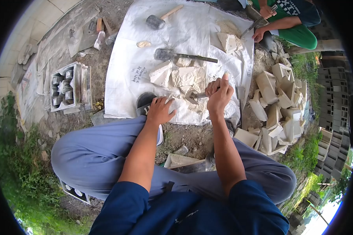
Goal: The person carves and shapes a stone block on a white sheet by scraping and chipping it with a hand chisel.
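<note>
My right hand (219,95) is wrapped round a short metal tool with a broad, flat end (191,96); its exact kind is hard to make out. That end rests among pale crumbs and powder on the white sheet (123,51). Just beyond it lie broken cream-coloured blocks (186,76). My left hand (160,111) is palm down with fingers apart at the sheet's near edge, beside a dark shoe (146,101), and holds nothing. A dark-handled hammer (164,54) lies behind the blocks. Farther off is a mallet (156,22) with a wooden handle.
At the upper right, another person's hands (262,23) hold a long tool by a pale chunk (229,42). Broken hollow pieces (280,102) are heaped on the right. A metal mould (68,87) stands on the left, with wooden-handled tools (100,34) behind it.
</note>
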`<state>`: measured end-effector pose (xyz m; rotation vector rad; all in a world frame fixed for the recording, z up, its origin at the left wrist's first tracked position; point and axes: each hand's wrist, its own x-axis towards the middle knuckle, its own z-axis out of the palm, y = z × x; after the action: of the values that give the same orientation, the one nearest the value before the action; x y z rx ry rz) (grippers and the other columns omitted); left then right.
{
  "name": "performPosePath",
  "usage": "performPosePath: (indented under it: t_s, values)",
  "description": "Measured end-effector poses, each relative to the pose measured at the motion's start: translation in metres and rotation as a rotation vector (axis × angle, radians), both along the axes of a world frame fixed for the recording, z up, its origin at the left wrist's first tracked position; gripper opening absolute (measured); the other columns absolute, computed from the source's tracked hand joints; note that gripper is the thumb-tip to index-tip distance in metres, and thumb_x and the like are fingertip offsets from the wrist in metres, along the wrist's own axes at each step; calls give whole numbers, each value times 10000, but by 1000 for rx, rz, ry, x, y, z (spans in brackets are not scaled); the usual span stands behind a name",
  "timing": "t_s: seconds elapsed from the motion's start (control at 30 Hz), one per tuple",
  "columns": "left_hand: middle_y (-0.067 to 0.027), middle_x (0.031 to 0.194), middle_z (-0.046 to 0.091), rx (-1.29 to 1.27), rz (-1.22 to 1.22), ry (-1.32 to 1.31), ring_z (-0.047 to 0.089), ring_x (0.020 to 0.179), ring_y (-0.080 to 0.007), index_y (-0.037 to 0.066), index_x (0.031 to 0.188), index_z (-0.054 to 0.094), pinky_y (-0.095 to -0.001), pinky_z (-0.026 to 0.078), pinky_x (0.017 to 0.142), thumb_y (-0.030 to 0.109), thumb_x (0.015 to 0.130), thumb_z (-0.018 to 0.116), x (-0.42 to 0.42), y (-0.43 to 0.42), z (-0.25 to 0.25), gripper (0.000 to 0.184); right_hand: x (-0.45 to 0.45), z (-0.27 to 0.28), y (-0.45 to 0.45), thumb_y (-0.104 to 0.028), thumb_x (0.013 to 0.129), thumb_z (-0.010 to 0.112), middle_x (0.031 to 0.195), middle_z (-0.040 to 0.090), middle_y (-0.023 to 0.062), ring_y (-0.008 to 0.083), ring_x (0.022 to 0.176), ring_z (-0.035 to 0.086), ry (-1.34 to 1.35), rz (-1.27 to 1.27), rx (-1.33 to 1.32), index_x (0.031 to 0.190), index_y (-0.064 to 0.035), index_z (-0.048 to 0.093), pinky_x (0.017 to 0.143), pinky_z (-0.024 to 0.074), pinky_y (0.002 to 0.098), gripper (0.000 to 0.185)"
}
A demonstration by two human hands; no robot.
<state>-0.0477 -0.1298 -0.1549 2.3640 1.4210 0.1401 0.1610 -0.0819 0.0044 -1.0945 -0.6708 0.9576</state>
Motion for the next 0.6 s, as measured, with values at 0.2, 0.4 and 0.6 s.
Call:
performPosePath:
  t_s: [0.2,0.4,0.6]
  values:
    - [-154,1254,598,37,0,-21,544,1227,-317,138,1366,579,-475,340,1081,453,895,635,2,1,3,569,-18,-74,-19,-293,1047,564,522,420,-21,44,530,338,-445,78,-209,601,9,511,472,235,290,541]
    - [-159,1312,573,-31,2,24,505,1290,-305,136,1391,563,-473,315,1116,466,930,592,0,-4,2,568,1,10,-16,-309,1051,562,504,428,-42,33,477,352,-289,-6,-163,557,-14,511,436,225,263,578]
    - [-158,1326,567,5,0,37,503,1286,-309,128,1383,567,-472,313,1121,480,939,582,1,2,-3,566,6,55,-2,-321,1056,554,494,418,-31,38,467,348,-320,-52,-91,554,-19,506,438,230,262,588]
